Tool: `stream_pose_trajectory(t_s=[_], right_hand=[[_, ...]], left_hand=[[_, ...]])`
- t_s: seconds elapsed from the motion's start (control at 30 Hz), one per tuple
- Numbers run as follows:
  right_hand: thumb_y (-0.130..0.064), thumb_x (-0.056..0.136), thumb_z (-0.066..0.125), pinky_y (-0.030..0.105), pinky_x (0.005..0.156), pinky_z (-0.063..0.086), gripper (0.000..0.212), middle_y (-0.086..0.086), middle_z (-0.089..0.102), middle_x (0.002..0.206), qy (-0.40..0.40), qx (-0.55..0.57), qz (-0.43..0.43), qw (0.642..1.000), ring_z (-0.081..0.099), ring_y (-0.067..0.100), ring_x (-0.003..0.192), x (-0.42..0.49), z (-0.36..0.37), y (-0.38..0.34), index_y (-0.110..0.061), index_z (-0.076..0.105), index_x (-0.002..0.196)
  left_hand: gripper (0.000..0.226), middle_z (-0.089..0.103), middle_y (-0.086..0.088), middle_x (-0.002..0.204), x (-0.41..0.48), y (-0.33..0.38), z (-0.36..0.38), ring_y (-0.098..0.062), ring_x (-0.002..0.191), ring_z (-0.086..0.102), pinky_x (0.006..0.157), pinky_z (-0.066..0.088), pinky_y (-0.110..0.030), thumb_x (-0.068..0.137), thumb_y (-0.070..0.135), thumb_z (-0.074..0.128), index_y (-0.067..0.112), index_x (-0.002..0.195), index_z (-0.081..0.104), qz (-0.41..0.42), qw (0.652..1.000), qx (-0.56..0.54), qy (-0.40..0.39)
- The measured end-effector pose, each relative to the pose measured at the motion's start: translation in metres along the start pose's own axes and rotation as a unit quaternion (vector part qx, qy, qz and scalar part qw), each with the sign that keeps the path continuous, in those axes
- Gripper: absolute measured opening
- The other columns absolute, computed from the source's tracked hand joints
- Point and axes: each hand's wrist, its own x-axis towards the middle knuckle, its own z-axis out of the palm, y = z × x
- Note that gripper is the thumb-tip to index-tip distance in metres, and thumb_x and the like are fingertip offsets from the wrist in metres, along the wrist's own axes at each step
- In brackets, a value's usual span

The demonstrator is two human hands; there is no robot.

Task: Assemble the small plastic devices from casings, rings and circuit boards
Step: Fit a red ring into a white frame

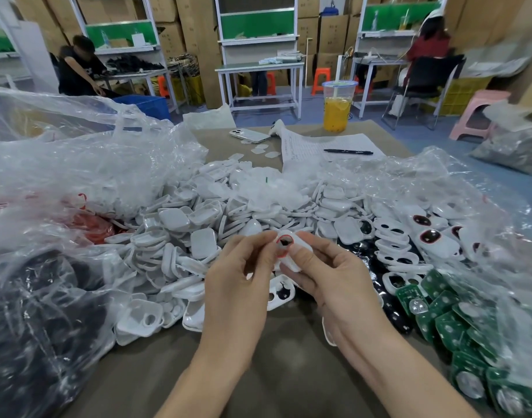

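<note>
A small white casing (295, 251) with a red ring (285, 242) round its hole is held above the table's near middle. My right hand (328, 276) grips the casing, thumb on its face. My left hand (243, 276) pinches the casing's left edge at the ring. Behind them spreads a big heap of white casings (204, 224). Casings with red rings fitted (430, 236) lie at the right. Green circuit boards (457, 321) are stacked at the near right. Loose red rings (93, 227) show inside a clear bag at the left.
Clear plastic bags (63, 164) crowd the left and right. A bag of dark parts (32, 327) sits near left. At the far table edge are a phone (249, 135), a paper sheet with a pen (348, 152) and a drink cup (337, 107). Two people sit at benches behind.
</note>
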Motion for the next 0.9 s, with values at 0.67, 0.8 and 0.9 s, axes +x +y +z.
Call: stream_pose_trajectory(t_s=[0.67,0.8,0.9], right_hand=[[-0.002,0.079,0.068,0.034,0.087,0.060,0.048,0.021,0.072,0.117,-0.076,0.197,0.145,0.967,0.072,0.027,0.106,-0.006,0.001,-0.016,0.008,0.059,0.125],[0.000,0.084,0.066,0.032,0.080,0.062,0.046,0.022,0.071,0.118,-0.082,0.197,0.147,0.966,0.071,0.030,0.109,-0.005,0.000,-0.015,0.010,0.056,0.128],[0.000,0.084,0.067,0.030,0.076,0.061,0.035,0.022,0.072,0.116,-0.086,0.183,0.133,0.970,0.072,0.031,0.107,-0.005,0.000,-0.013,0.007,0.063,0.118]], left_hand=[[0.028,0.076,-0.008,0.098,0.009,0.003,-0.006,-0.020,0.095,0.072,0.082,0.059,-0.027,0.066,0.032,0.080,0.024,0.093,0.080,-0.150,0.938,-0.293,-0.108],[0.026,0.075,-0.012,0.099,0.009,0.002,-0.005,-0.021,0.095,0.072,0.077,0.057,-0.022,0.066,0.029,0.078,0.022,0.091,0.080,-0.152,0.943,-0.285,-0.084],[0.020,0.075,-0.016,0.105,0.007,0.001,-0.003,-0.023,0.097,0.073,0.078,0.058,-0.023,0.073,0.025,0.074,0.022,0.092,0.078,-0.152,0.948,-0.268,-0.076]])
